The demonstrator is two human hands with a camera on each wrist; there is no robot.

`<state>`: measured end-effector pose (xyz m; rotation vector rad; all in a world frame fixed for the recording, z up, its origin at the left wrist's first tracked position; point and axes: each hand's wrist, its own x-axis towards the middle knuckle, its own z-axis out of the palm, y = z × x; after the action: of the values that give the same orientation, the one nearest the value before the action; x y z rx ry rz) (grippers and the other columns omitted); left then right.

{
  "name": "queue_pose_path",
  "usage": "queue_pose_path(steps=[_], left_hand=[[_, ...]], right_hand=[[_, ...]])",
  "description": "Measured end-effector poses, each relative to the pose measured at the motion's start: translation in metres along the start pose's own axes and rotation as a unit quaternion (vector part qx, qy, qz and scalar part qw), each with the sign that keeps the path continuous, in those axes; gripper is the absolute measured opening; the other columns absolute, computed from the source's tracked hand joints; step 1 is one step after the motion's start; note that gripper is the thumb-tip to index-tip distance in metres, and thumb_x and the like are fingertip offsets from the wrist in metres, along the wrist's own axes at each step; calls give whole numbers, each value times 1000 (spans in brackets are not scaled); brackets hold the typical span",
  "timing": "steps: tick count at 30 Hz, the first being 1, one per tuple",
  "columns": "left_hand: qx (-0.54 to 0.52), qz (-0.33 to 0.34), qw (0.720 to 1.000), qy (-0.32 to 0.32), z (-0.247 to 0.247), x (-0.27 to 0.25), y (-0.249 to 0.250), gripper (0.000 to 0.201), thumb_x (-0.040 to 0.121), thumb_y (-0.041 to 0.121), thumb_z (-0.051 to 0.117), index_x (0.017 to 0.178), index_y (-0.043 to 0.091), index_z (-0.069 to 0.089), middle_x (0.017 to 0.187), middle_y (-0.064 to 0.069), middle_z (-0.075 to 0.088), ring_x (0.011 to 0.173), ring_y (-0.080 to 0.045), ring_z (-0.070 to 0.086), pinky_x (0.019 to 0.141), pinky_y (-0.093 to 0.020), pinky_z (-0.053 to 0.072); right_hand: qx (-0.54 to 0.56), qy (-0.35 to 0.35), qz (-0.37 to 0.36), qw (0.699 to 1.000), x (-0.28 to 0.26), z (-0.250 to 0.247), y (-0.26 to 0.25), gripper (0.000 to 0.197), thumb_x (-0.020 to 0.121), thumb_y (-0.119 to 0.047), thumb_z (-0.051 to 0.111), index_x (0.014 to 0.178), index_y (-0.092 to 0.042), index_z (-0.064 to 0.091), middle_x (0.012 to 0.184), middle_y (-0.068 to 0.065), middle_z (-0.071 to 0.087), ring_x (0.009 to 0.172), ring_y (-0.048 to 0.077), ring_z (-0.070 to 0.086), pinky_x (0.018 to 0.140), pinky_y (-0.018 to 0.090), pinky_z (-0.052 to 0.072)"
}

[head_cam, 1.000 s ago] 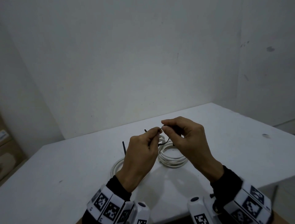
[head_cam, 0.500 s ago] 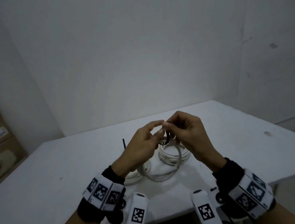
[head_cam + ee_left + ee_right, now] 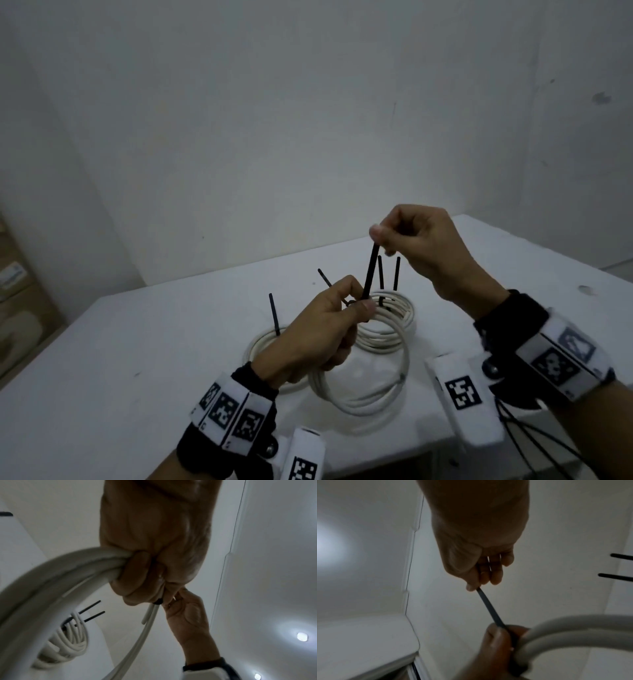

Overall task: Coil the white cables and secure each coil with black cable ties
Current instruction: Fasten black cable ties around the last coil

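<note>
- White walls and a white table [image 3: 144, 346] make up the scene, viewed from above by a head camera.
- One white cable coil [image 3: 359, 394] is held raised over the table, with its upper strands bunched inside the curled fingers of the left hand [image 3: 318, 329].
- A black cable tie [image 3: 370, 274] is wrapped around that bunch, and its free tail is pinched at the tip between thumb and finger of the right hand [image 3: 418, 246], which is raised above the left.
- Two other coils are seen lying on the table: a far coil [image 3: 394, 329] with two tie tails standing upright, and a left coil [image 3: 260, 346] with one upright tail.
- The step in hand is judged to be the tightening of the tie on the held coil.
- For the next move, a steady pull along the tail would be called for while the bunch is kept squeezed, until the loop is snug.
</note>
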<state>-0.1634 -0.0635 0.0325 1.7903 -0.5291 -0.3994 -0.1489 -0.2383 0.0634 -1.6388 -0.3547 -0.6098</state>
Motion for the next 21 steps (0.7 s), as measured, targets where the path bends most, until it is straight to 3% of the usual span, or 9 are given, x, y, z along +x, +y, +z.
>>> queue_pose_path(steps=[4, 8, 12, 15, 17, 21], left_hand=[[-20, -28, 999, 0, 0, 4, 6, 15, 99, 25, 50, 88, 16, 44, 56, -1, 18, 48, -13, 7, 45, -23, 7], [-41, -44, 998, 24, -2, 9, 8, 18, 99, 28, 49, 87, 16, 44, 54, 2, 21, 44, -10, 10, 46, -21, 6], [-71, -37, 995, 55, -7, 11, 8, 20, 98, 32, 49, 86, 17, 43, 51, 4, 24, 38, -8, 13, 44, -16, 7], [-66, -33, 995, 64, -4, 11, 7, 17, 98, 35, 49, 94, 19, 49, 50, 6, 25, 37, -8, 15, 43, -15, 9], [-62, -29, 996, 65, -2, 10, 5, 19, 98, 34, 49, 86, 19, 46, 50, 5, 25, 38, -8, 15, 44, -16, 10], [-62, -40, 996, 44, 1, 9, 4, 33, 100, 31, 47, 66, 28, 45, 52, 5, 22, 39, -8, 12, 40, -13, 10]], right_hand=[[-52, 2, 0, 999, 11, 2, 2, 21, 85, -18, 68, 67, -10, 60, 60, 5, 59, 59, 17, 52, 59, 29, 43], [-37, -23, 38, 998, 9, 5, 5, 20, 89, -25, 62, 74, -13, 61, 65, -1, 63, 60, 10, 59, 56, 23, 44], [-12, -101, 58, 993, -6, 15, 7, 18, 91, -19, 59, 94, -3, 66, 73, 0, 67, 64, 10, 62, 55, 23, 48], [-113, -92, 10, 989, -13, 23, 13, 11, 87, -16, 64, 79, -11, 70, 69, 0, 69, 64, 7, 61, 65, 28, 51], [-125, -70, 12, 990, -9, 23, 17, 13, 84, -16, 67, 73, -11, 71, 65, 3, 69, 59, 8, 60, 64, 31, 51], [-37, -58, 49, 996, -3, 26, 23, 17, 82, -8, 68, 67, 0, 69, 54, 5, 62, 45, 4, 52, 50, 16, 41]])
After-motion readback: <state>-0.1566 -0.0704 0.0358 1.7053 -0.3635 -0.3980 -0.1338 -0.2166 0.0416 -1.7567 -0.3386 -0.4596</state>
